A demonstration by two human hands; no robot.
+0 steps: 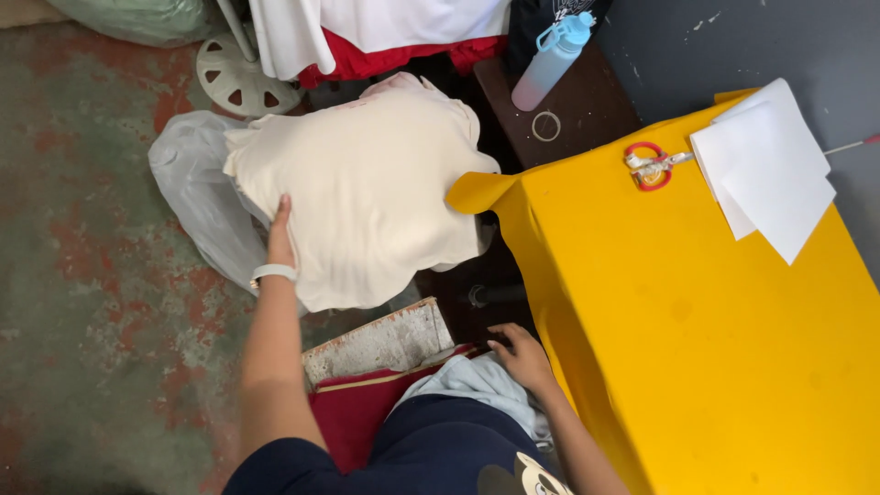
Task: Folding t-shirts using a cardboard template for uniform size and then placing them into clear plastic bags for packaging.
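My left hand reaches out to the left and grips the edge of a big cream fabric bundle, holding it up over a clear plastic bag on the floor. A white band sits on that wrist. My right hand rests low beside my lap, fingers curled on a pale blue cloth next to the hanging edge of a yellow cloth that covers the table.
Red-handled scissors and white paper sheets lie on the yellow cloth. A pale blue bottle stands on a dark stool. A white fan base and red-and-white garments sit behind. A red cushion lies under my legs.
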